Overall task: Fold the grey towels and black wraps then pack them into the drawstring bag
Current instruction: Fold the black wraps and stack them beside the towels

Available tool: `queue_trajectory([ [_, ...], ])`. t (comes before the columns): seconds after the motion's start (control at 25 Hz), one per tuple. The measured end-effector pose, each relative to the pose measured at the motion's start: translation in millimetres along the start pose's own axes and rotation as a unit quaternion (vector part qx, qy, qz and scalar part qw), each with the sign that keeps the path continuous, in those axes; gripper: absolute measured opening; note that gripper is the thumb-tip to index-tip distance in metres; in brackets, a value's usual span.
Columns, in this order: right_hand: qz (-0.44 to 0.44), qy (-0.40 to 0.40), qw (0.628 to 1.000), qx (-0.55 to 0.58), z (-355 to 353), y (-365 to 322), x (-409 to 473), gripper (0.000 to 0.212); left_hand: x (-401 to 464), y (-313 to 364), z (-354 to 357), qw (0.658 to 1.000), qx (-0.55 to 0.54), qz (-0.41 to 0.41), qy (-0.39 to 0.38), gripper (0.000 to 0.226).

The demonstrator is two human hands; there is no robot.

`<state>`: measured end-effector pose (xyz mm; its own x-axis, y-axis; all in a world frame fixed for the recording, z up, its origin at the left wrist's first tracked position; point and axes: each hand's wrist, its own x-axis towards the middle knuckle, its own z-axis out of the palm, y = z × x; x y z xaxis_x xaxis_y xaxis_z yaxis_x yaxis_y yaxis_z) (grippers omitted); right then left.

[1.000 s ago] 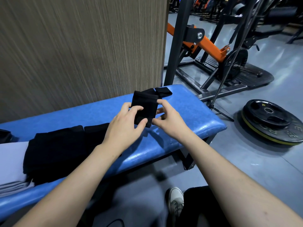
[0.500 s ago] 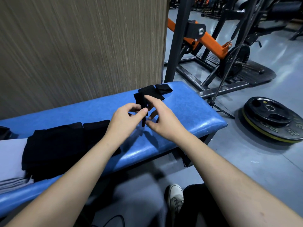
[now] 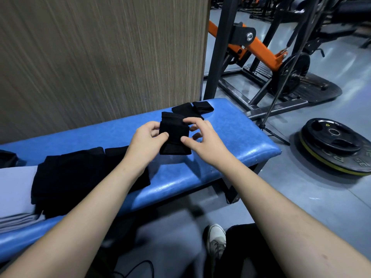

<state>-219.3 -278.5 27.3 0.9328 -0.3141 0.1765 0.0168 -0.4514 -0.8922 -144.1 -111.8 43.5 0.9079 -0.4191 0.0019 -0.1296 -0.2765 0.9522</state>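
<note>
A folded black wrap [image 3: 174, 135] is held just above the blue bench [image 3: 236, 141]. My left hand [image 3: 147, 141] pinches its left edge between thumb and fingers. My right hand [image 3: 202, 137] grips its right side, thumb on the front and fingers curled over the top. Behind it, two more folded black wraps [image 3: 192, 109] lie on the bench near the far end. A black folded pile [image 3: 80, 177] lies on the bench to the left, partly under my left forearm, and grey towels [image 3: 16, 195] are stacked at the far left edge.
A wood-grain wall panel [image 3: 100, 57] stands right behind the bench. To the right are a black and orange gym machine [image 3: 261, 57] and stacked weight plates [image 3: 337, 143] on the grey floor. My shoe [image 3: 215, 239] is below the bench.
The wrap was edge-on between my fingers half a second ago; it now faces me flat and folded, with both hands closed on its sides. The view has shifted slightly.
</note>
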Motion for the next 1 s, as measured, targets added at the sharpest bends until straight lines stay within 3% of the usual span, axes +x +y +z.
queue_trajectory([
  [0.24,0.075,-0.031,0.981,0.177,0.5,-5.1,0.9,0.039,-2.1,1.8,-12.7,1.0,-0.006,-0.019,-0.02,0.019],
  [0.32,0.081,-0.046,0.976,0.2,5.8,-4.9,4.6,0.033,-4.1,-0.3,-21.2,0.999,0.036,-0.013,-0.015,0.024],
  [0.44,0.082,-0.075,0.98,0.166,18.6,-5.4,9.7,0.025,-10.5,-2.6,-35.1,0.984,0.176,0.042,0.005,0.035],
  [0.56,0.086,-0.084,0.981,0.153,33.9,-11.2,13.8,0.023,-14.5,-3.6,-52.7,0.958,0.278,0.067,-0.001,0.025],
  [1.0,0.058,-0.136,0.988,0.044,91.6,-37.4,18.9,0.026,-29.9,-5.6,-109.8,0.87,0.483,0.097,0.042,0.026],
])
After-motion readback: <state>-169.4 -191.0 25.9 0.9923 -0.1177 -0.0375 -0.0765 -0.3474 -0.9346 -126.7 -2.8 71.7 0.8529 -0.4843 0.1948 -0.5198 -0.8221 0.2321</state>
